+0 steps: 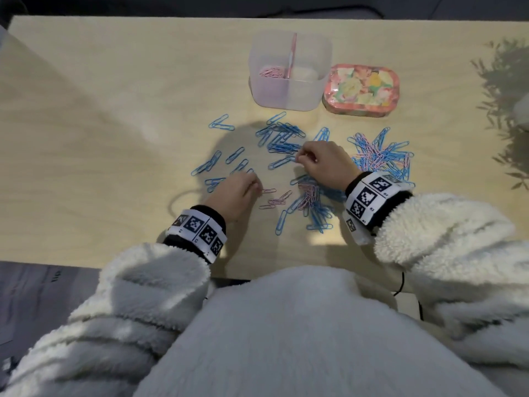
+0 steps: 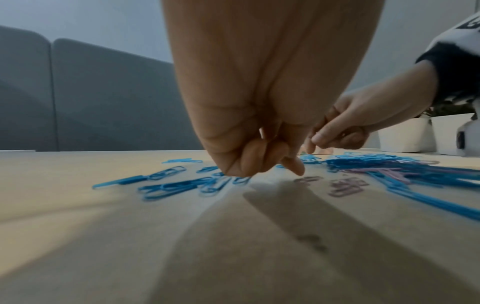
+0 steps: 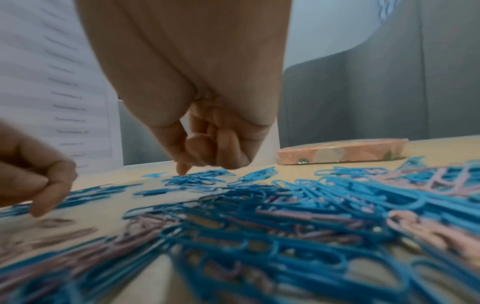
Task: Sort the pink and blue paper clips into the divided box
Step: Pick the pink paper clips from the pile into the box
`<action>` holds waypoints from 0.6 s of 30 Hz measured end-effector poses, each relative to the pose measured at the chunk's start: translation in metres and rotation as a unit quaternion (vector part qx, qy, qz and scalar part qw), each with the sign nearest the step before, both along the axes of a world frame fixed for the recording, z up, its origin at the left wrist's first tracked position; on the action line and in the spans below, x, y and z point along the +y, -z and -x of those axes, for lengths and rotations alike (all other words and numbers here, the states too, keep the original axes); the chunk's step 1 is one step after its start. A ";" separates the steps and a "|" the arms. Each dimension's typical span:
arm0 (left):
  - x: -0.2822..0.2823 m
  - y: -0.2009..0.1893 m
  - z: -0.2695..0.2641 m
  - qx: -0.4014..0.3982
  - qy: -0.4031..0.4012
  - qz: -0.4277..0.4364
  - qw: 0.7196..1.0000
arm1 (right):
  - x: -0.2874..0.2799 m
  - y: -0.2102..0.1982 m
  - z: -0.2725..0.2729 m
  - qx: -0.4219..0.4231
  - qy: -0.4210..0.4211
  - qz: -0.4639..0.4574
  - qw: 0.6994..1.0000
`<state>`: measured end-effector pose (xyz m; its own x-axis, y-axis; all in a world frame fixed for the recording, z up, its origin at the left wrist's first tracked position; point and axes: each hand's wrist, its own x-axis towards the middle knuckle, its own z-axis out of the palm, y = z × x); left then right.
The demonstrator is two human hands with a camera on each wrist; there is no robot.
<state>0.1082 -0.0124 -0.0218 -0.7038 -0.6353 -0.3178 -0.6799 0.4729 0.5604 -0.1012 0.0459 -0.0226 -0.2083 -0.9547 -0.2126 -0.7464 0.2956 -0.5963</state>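
Note:
The translucent divided box (image 1: 289,93) stands at the back of the table, with pink paper clips (image 1: 270,71) in its left compartment. Blue paper clips (image 1: 282,137) lie scattered in the middle. Mixed pink and blue heaps sit at the right (image 1: 380,156) and under my right wrist (image 1: 310,196). My left hand (image 1: 256,186) hovers with curled fingers beside a few loose pink clips (image 1: 272,199), its index tip (image 2: 296,168) near the table and nothing seen in it. My right hand (image 1: 300,159) has curled fingers, its index tip (image 3: 182,170) down among blue clips; a held clip is not discernible.
A pink floral tin (image 1: 360,88) lies right of the box. A leafy plant (image 1: 503,90) stands at the table's right edge, with white pots (image 2: 405,133) in the left wrist view. A grey sofa back (image 2: 78,98) rises beyond the table's far edge.

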 end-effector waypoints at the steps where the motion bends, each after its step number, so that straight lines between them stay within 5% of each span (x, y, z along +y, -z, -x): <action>1: 0.004 0.000 0.001 -0.005 0.000 -0.001 1.000 | 0.002 0.000 -0.003 -0.016 -0.007 0.008 1.000; 11: 0.009 0.005 0.009 -0.014 0.022 0.039 0.999 | 0.015 0.009 -0.029 0.037 -0.162 -0.066 0.984; 18: -0.001 0.006 0.020 -0.030 0.054 0.061 0.996 | 0.013 -0.008 -0.008 -0.205 0.036 -0.063 0.976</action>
<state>0.0882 -0.0135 -0.0279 -0.7525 -0.5934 -0.2857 -0.6515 0.6074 0.4545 -0.0930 0.0585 -0.0148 -0.1473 -0.9018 -0.4062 -0.4271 0.4284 -0.7963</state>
